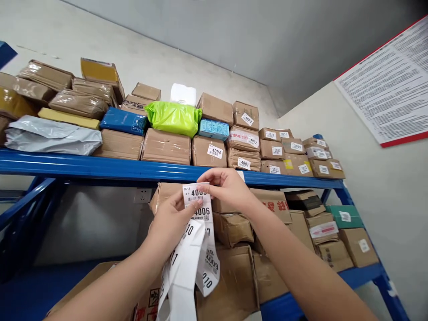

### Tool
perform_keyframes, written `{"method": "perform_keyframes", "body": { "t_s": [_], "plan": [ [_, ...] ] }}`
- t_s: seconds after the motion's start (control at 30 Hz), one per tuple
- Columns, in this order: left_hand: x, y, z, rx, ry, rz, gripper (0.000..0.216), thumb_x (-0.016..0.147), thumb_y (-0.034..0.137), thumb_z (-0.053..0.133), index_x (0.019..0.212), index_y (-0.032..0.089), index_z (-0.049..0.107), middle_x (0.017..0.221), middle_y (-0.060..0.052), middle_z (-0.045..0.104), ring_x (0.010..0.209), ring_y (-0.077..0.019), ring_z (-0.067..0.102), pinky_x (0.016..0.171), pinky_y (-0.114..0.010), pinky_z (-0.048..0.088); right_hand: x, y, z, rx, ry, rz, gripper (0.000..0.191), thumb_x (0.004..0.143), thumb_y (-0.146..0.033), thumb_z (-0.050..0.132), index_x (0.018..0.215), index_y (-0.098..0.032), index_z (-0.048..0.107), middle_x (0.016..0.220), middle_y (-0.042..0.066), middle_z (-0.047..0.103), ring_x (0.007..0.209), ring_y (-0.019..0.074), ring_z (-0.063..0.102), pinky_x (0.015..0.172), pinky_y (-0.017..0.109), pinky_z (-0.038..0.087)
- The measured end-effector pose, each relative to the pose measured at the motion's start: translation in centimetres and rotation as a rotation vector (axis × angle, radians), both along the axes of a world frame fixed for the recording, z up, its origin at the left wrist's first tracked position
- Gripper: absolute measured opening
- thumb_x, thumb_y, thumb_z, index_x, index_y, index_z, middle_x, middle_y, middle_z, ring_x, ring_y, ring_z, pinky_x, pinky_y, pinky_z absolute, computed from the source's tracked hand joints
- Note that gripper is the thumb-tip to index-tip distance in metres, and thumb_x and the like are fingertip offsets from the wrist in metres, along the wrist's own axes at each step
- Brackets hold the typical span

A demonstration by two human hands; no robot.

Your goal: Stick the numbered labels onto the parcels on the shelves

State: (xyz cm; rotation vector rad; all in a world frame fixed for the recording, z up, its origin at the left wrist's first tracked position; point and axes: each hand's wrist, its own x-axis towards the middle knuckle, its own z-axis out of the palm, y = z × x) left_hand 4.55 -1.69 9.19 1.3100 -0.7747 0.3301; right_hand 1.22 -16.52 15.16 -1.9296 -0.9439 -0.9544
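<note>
My left hand [172,218] grips a long white strip of numbered labels [197,240] that hangs down in folds in front of me. My right hand [224,187] pinches the top label, printed 4005, at its upper edge. Both hands are raised just below the blue top shelf beam [100,167]. Directly above them sit brown parcels; one box carries a 4004 sticker [214,151], others 4001 [244,163] and 4002 [252,141].
The blue metal rack holds many taped cardboard parcels, a green bag [174,117], a blue packet [123,120] and a grey mailer [50,136] on top. More boxes fill the middle shelf [354,274]. A printed notice [391,84] hangs on the right wall.
</note>
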Motion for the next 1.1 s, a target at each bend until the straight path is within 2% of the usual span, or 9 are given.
{"method": "perform_keyframes", "body": {
  "t_s": [0.1,0.27,0.37,0.5,0.6,0.7,0.83,0.97,1.1],
  "plan": [
    [0.3,-0.4,0.9,-0.144,-0.016,-0.105,0.044,0.058,0.041,0.079,0.094,0.019,0.068,0.074,-0.002,0.07,0.059,-0.0132,0.058,0.053,-0.022,0.043,0.3,0.3,-0.7,0.092,-0.041,0.012,0.022,0.064,-0.032,0.076,0.078,-0.019,0.066,0.077,0.003,0.068,0.07,0.0148,0.061,0.066,0.03,0.05],
    [0.9,-1.0,2.4,-0.187,-0.115,0.068,0.031,0.062,0.041,0.074,0.064,0.013,0.062,0.054,0.002,0.057,0.048,-0.007,0.042,0.045,-0.019,0.031,0.9,0.6,-0.7,0.236,-0.082,-0.009,0.023,0.066,-0.034,0.074,0.08,-0.019,0.063,0.071,0.001,0.064,0.064,0.0145,0.059,0.054,0.027,0.047],
    [1.4,-1.0,3.0,-0.158,-0.164,0.114,0.033,0.065,0.046,0.071,0.066,0.014,0.063,0.059,0.001,0.06,0.051,-0.0088,0.045,0.047,-0.02,0.033,1.3,0.8,-0.3,0.258,-0.16,-0.043,0.015,0.069,-0.03,0.069,0.075,-0.019,0.061,0.07,0.001,0.063,0.065,0.0143,0.058,0.059,0.028,0.047],
    [2.1,-0.6,3.9,-0.084,-0.187,-0.039,0.039,0.06,0.046,0.077,0.082,0.015,0.069,0.07,-0.003,0.067,0.061,-0.0142,0.057,0.055,-0.024,0.042,1.9,0.7,0.5,0.231,-0.335,-0.123,0.008,0.072,-0.026,0.065,0.072,-0.02,0.06,0.075,0.001,0.064,0.072,0.0154,0.059,0.069,0.031,0.048],
    [2.4,-0.5,4.5,-0.062,-0.187,0.071,0.039,0.066,0.054,0.07,0.07,0.015,0.067,0.056,0.001,0.06,0.048,-0.0103,0.047,0.047,-0.022,0.035,2.3,0.6,1.6,0.212,-0.402,-0.143,0.009,0.073,-0.028,0.066,0.072,-0.021,0.061,0.074,0.001,0.064,0.072,0.0157,0.059,0.067,0.03,0.048],
    [2.2,-0.7,5.1,-0.052,-0.208,0.087,0.037,0.066,0.052,0.071,0.071,0.016,0.069,0.058,0.0,0.062,0.047,-0.0097,0.047,0.045,-0.021,0.033,2.7,0.0,4.2,0.258,-0.455,-0.133,0.007,0.074,-0.025,0.064,0.073,-0.02,0.06,0.074,0.001,0.065,0.067,0.0146,0.058,0.063,0.029,0.048],
    [1.1,-1.3,5.3,0.034,-0.186,0.078,0.022,0.066,0.036,0.073,0.067,0.014,0.071,0.063,-0.003,0.068,0.052,-0.0124,0.053,0.048,-0.022,0.037,3.8,-2.1,10.8,0.417,-0.692,-0.266,0.003,0.075,-0.019,0.06,0.075,-0.019,0.058,0.076,0.002,0.065,0.071,0.0146,0.06,0.07,0.03,0.05],
    [0.8,-1.4,4.9,0.025,-0.223,0.052,0.023,0.069,0.039,0.07,0.067,0.016,0.071,0.07,-0.004,0.071,0.058,-0.0145,0.057,0.051,-0.024,0.04,4.8,-4.0,15.9,0.318,-0.669,-0.635,0.003,0.075,-0.016,0.061,0.077,-0.018,0.06,0.074,0.002,0.061,0.074,0.0178,0.059,0.076,0.035,0.048],
    [1.5,-0.9,4.6,0.008,-0.261,0.045,0.03,0.069,0.046,0.069,0.068,0.016,0.07,0.071,-0.005,0.07,0.06,-0.0161,0.057,0.054,-0.026,0.042,4.7,-4.2,16.4,0.273,-0.692,-1.0,0.04,0.07,-0.016,0.07,0.108,-0.018,0.06,0.11,0.014,0.056,0.094,0.029,0.059,0.084,0.047,0.044]
  ]
}}
